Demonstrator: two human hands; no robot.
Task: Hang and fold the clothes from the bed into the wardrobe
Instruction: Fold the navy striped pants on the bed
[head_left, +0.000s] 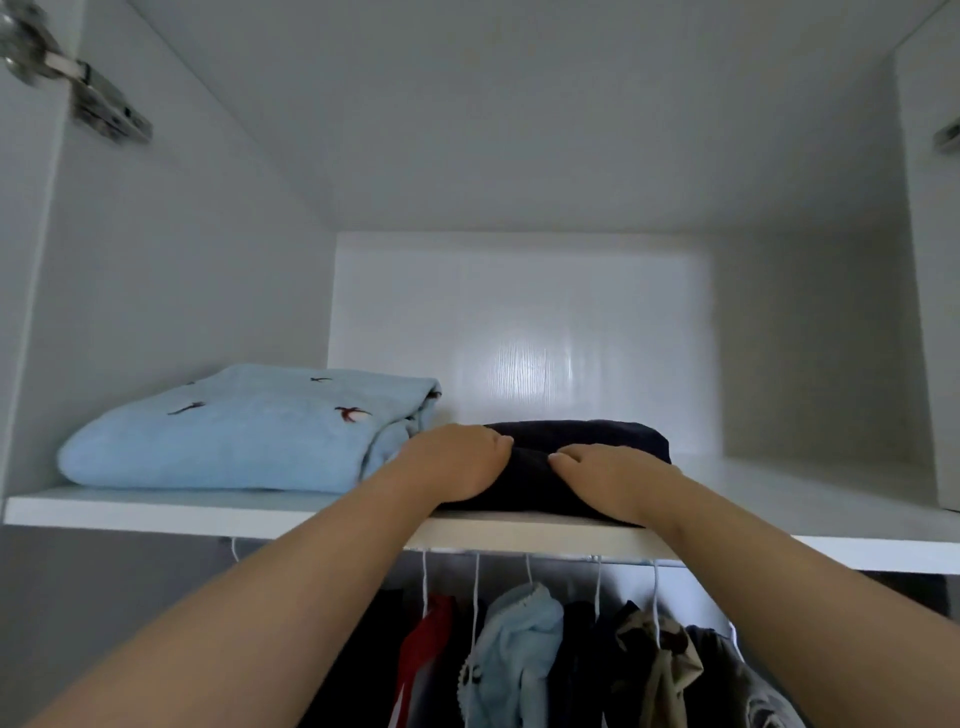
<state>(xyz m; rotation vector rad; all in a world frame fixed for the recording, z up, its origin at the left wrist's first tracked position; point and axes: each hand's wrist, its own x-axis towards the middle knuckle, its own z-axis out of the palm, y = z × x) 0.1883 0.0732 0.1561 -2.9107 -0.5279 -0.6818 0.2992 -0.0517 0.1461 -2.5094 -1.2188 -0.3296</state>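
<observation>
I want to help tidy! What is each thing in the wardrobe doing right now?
Blue garment: folded, on shelf.
Dark garment: folded, on shelf, under both hands.
Left hand: resting on dark garment.
Right hand: flat on dark garment.
Hung clothes: hanging below shelf.

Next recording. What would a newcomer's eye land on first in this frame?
The left hand and the right hand rest on a dark folded garment at the front of the wardrobe shelf, centre frame. To its left on the same shelf lies a folded light blue garment with small dark motifs. Below the shelf, a row of hanging clothes shows between the forearms.
</observation>
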